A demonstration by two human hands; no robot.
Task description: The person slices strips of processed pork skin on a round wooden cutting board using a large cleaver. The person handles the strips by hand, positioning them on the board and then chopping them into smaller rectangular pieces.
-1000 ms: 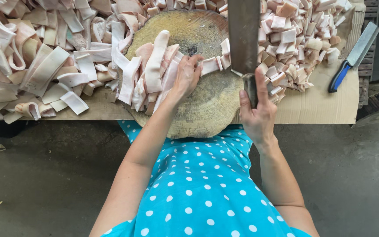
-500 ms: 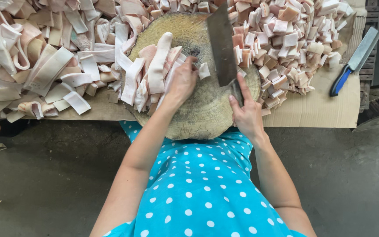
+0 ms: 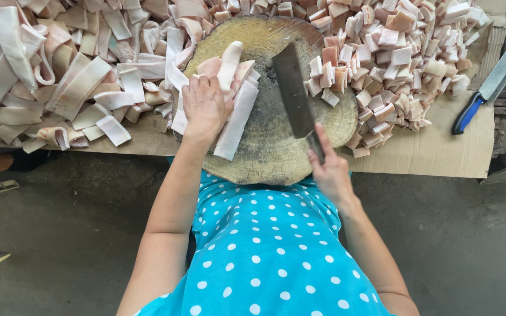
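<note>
head view: left hand (image 3: 204, 108) pressed flat on fat strips (image 3: 234, 99), frame centre; right hand (image 3: 329, 169) gripping cleaver (image 3: 293, 90). risk: blade near fingers, strips likely slippery.

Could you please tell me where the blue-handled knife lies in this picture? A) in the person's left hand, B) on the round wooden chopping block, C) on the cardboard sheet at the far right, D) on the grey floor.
C: the blue-handled knife lies on the brown cardboard sheet at the right edge, apart from the round wooden chopping block; the right hand holds a different, broad steel cleaver.
</note>
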